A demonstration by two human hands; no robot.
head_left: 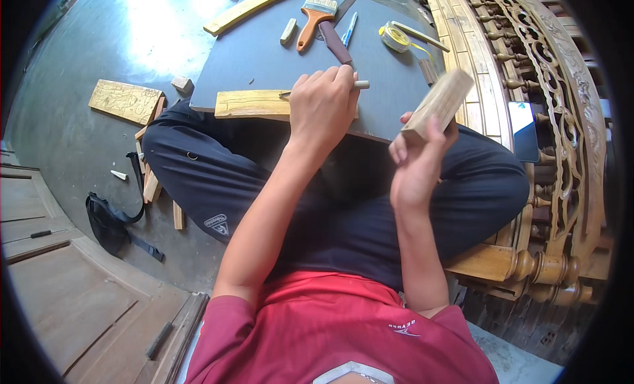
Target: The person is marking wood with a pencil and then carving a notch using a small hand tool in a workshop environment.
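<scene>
My left hand [323, 100] is closed around a slim metal carving chisel [361, 84]. Its dark tip comes out on the left side of the fist, at the yellowish wooden board [247, 104] along the table's near edge. Whether the tip touches the wood is unclear. My right hand [422, 153] grips a rectangular wooden block [439, 106], raised and tilted to the right of the chisel's blunt end and apart from it. The block is slightly blurred. My fist hides part of the board.
On the grey tabletop [257, 60] lie a paintbrush [318, 17], a small light block [288, 31], a blue-white pen [350, 28], folded brown sandpaper [335, 43] and a yellow tape measure [395, 37]. A carved wooden bench [475, 73] flanks the right, holding a phone [524, 129]. A patterned board [125, 101] and black bag [105, 222] lie left.
</scene>
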